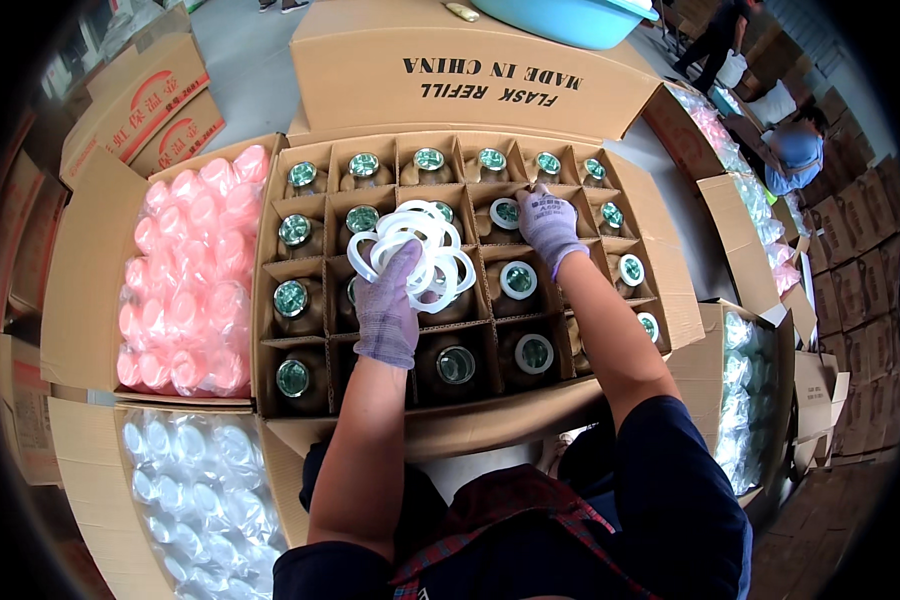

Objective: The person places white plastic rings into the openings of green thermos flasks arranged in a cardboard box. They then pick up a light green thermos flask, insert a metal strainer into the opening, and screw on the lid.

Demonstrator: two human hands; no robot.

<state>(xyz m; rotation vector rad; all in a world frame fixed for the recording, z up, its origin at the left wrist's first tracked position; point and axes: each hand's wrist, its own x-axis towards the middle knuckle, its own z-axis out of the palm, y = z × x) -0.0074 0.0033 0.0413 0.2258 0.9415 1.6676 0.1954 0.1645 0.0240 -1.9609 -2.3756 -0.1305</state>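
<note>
My left hand (pixel 390 310), in a pale purple knit glove, grips a loose bunch of white rings (pixel 425 240) above the middle of a divided cardboard box (pixel 300 268). In the box's compartments stand several glass flask liners (pixel 292 298) with shiny greenish mouths. White rings sit round the mouths of several liners on the right side, such as this ringed liner (pixel 519 280). My right hand (pixel 550 220), gloved alike, reaches over a compartment in the second row from the back. Its fingers are drawn together at a liner there; whatever they hold is hidden.
Left of the box is a carton of pink plastic-wrapped parts (pixel 195 270), with a carton of clear whitish wrapped parts (pixel 200 490) nearer me. A blue basin (pixel 570 20) rests behind the raised flap (pixel 460 85). More cartons (pixel 745 390) line the right, where another person (pixel 795 155) sits.
</note>
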